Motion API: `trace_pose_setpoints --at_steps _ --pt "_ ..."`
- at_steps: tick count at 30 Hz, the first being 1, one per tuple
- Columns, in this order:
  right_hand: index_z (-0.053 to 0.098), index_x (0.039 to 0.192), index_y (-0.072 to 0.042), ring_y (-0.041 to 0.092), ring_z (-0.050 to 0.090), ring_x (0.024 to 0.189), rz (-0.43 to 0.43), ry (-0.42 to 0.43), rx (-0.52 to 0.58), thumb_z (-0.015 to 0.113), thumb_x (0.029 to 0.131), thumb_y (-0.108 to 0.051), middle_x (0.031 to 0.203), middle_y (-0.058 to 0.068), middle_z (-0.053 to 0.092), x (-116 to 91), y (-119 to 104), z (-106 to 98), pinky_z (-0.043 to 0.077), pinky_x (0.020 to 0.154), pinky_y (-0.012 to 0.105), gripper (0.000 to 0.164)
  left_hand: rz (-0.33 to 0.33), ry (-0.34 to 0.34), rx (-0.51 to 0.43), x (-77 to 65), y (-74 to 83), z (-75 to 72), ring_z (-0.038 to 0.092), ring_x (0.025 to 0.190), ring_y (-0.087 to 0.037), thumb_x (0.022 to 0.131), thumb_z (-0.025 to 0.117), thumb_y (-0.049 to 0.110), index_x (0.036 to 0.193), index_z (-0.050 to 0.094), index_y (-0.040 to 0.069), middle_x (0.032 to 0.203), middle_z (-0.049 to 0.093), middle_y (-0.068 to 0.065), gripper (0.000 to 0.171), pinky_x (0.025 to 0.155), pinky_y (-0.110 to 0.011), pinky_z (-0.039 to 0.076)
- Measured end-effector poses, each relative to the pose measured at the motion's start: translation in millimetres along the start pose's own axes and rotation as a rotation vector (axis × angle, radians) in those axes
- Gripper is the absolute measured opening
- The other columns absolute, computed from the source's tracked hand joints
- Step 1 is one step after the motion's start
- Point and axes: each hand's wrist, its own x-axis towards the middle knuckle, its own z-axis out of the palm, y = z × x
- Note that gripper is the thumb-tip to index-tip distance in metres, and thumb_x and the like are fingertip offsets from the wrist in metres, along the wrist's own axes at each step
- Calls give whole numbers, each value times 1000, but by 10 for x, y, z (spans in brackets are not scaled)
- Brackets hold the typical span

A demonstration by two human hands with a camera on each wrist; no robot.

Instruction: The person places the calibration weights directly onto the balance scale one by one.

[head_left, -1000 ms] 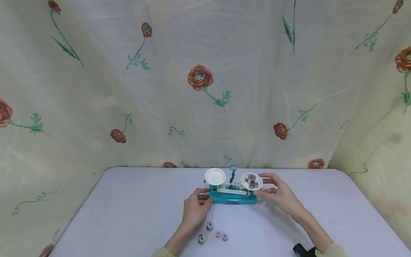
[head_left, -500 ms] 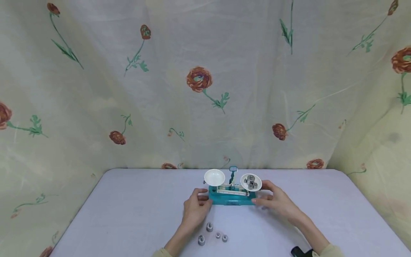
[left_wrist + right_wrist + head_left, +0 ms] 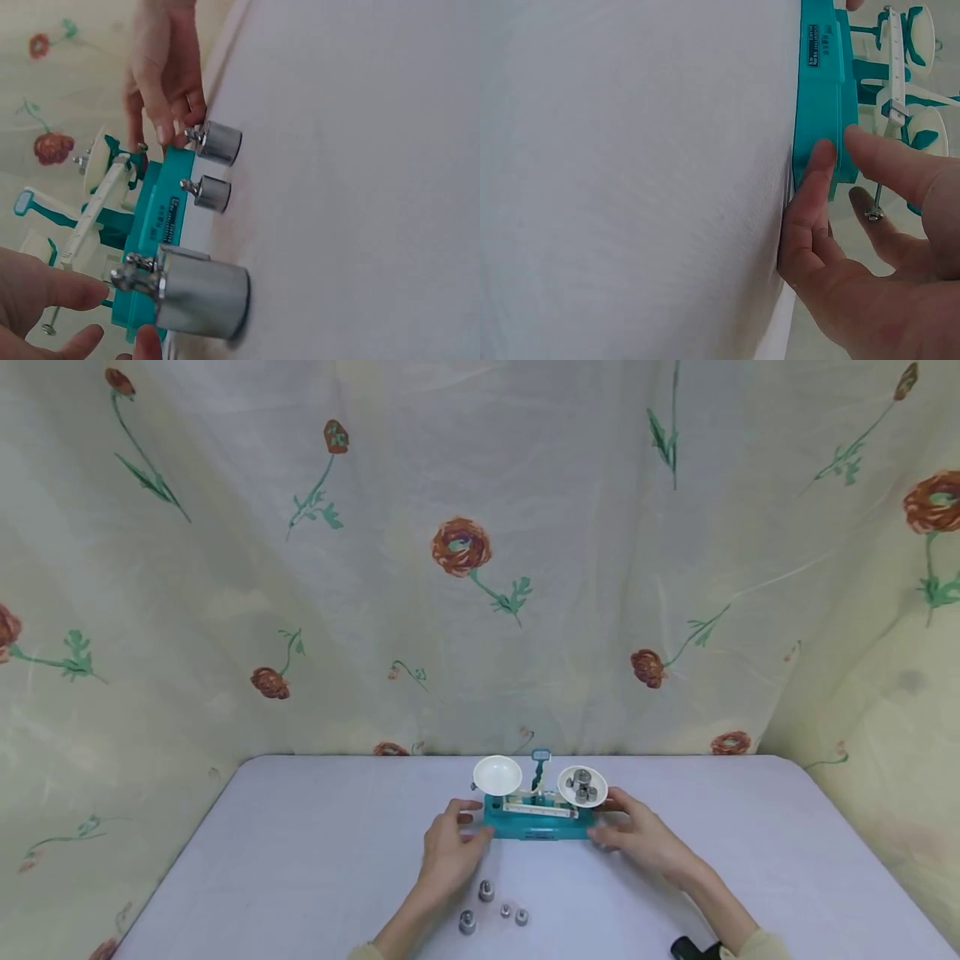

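A teal balance scale [image 3: 538, 830] with a white beam stands near the far side of the table. Its left pan [image 3: 497, 774] is bare, while metal weights [image 3: 582, 779] are grouped in the right pan [image 3: 564, 775]. My left hand [image 3: 450, 856] holds the left end of the base, thumb at the front corner. At the opposite end, my right hand [image 3: 648, 842] grips the base [image 3: 821, 97], its thumb and a finger against the teal casing in the right wrist view. The right pan sits just above those fingers.
Several loose metal weights, among them a larger weight [image 3: 467, 922] and a tiny weight [image 3: 506, 911], stand on the table [image 3: 315, 860] in front of the scale. A black object [image 3: 690, 948] lies by the right forearm. A flowered curtain [image 3: 360, 568] hangs behind the table.
My right hand has come down from beside the right pan to the right end of the base. The left hand stays at its end; the loose weights have not moved.
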Motion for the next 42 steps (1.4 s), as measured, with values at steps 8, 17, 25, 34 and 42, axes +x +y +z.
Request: trace_pose_setpoints --at_steps 8,17,25,34,42 --pt "28 166 4 57 49 147 72 -2 -78 75 101 -23 161 34 46 5 -4 2 57 110 54 84 2 -51 34 -132 57 -118 71 103 -24 97 79 19 131 68 16 131 68 -15 37 89 -45 63" --pt "30 165 1 54 54 143 93 -6 -102 74 102 -27 153 32 55 5 -8 3 52 114 62 82 15 -113 19 -280 45 -292 72 101 -22 96 80 19 122 72 18 123 72 -9 28 92 -44 64" --pt "32 165 0 44 64 133 112 1 -122 74 102 -29 144 26 64 10 9 13 53 112 61 81 14 -221 56 -390 25 -383 68 92 -18 97 79 18 119 72 18 113 75 -4 23 85 -42 62" --pt "32 165 -1 43 65 132 110 -7 -122 75 101 -30 143 24 64 29 10 2 54 112 60 82 62 -317 106 -439 -96 -520 60 90 -17 97 78 22 119 75 21 108 78 1 22 78 -35 52" --pt "33 165 -1 38 67 128 108 -5 -130 75 101 -29 142 24 65 27 1 -5 56 110 58 82 97 -343 167 -426 -183 -610 58 96 -17 96 79 23 119 77 25 108 78 2 23 73 -28 44"
